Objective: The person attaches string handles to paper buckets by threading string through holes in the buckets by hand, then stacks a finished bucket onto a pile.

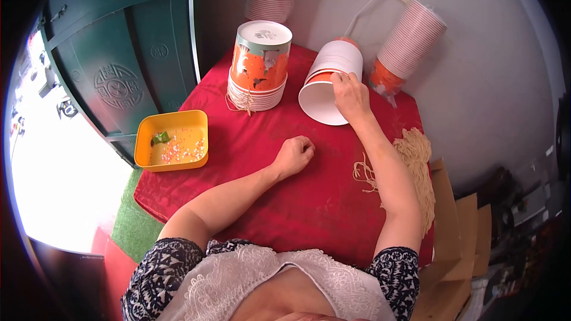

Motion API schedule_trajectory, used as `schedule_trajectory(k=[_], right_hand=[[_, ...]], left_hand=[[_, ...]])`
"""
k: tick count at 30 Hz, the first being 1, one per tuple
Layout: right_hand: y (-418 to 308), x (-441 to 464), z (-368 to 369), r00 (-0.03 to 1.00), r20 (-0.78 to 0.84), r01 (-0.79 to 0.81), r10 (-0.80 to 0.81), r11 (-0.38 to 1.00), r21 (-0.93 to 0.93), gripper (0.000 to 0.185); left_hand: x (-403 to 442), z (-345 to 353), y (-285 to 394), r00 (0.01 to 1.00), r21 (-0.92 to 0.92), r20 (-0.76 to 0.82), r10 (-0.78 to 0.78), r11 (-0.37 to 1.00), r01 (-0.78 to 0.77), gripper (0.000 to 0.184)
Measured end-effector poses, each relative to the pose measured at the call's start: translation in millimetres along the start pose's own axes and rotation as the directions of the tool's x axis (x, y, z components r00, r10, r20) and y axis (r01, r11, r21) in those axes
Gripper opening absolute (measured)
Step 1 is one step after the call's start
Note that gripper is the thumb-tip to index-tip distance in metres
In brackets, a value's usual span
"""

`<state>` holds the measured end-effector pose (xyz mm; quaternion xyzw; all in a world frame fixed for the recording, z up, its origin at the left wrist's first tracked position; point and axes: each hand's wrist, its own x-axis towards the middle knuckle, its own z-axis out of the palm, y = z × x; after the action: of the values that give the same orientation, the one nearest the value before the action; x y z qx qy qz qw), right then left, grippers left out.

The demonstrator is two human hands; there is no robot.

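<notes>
Here, nearest you, your left hand [295, 156] rests on the red tablecloth [285, 208], fingers loosely clenched; contents, if any, cannot be told. Farther out, your right hand [352, 96] grasps the rim of the front bucket [320, 104], thumb and fingers pinched at its right side. Bucket observed lying on its side, mouth tilted toward you: interior plain white, rim white and round, a strip of orange outer wall visible behind the rim. It sits at the open end of a sideways stack [340, 56], white rims closely nested, on the table's far half. Left of that, you have an upright stack [260, 71], upside down, orange and grey-green printed, white base uppermost.
</notes>
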<state>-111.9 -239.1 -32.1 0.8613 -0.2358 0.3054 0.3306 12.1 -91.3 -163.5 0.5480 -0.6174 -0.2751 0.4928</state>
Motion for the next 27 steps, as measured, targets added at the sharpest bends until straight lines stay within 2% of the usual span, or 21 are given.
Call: schedule_trajectory(k=[4,7,10,13,16,19,22,25,27], right_hand=[[7,-2,-14,1.000,0.011,-0.014,0.013,0.994,0.104,0.013],[13,-8,-10,0.990,0.071,-0.127,0.120,0.986,0.109,0.013],[18,-11,-5,0.986,0.102,-0.141,0.133,0.987,0.082,0.013],[19,-9,-10,0.970,0.207,-0.145,0.129,0.988,0.061,0.012],[15,-3,-24,0.942,0.303,-0.192,0.143,0.972,0.137,0.012],[8,-6,-38,0.916,0.339,-0.293,0.216,0.936,0.197,0.014],[5,-12,-58,0.888,0.306,-0.403,0.342,0.901,0.163,0.017],[5,-30,-80,0.808,0.323,-0.550,0.493,0.827,0.114,0.013],[6,-51,-87,0.750,0.287,-0.655,0.596,0.729,0.198,0.012]], left_hand=[[-1,-1,3,1.000,-0.036,-0.008,-0.023,0.999,0.023,0.017],[-2,-2,5,0.999,-0.046,0.005,-0.044,0.998,0.044,0.017],[-2,-1,3,0.999,-0.059,0.003,-0.040,0.997,0.040,0.017],[-2,-1,2,0.999,-0.054,0.003,-0.039,0.998,0.039,0.017],[-1,-1,1,1.000,-0.044,-0.002,-0.018,0.999,0.018,0.017],[-1,0,-2,1.000,-0.010,0.011,0.004,1.000,-0.003,0.016],[-1,-1,0,1.000,-0.042,0.010,-0.028,0.999,0.028,0.016],[0,1,-4,0.998,-0.080,-0.011,-0.056,0.995,0.055,0.017],[0,4,-10,0.999,-0.074,-0.010,-0.031,0.997,0.030,0.015]])
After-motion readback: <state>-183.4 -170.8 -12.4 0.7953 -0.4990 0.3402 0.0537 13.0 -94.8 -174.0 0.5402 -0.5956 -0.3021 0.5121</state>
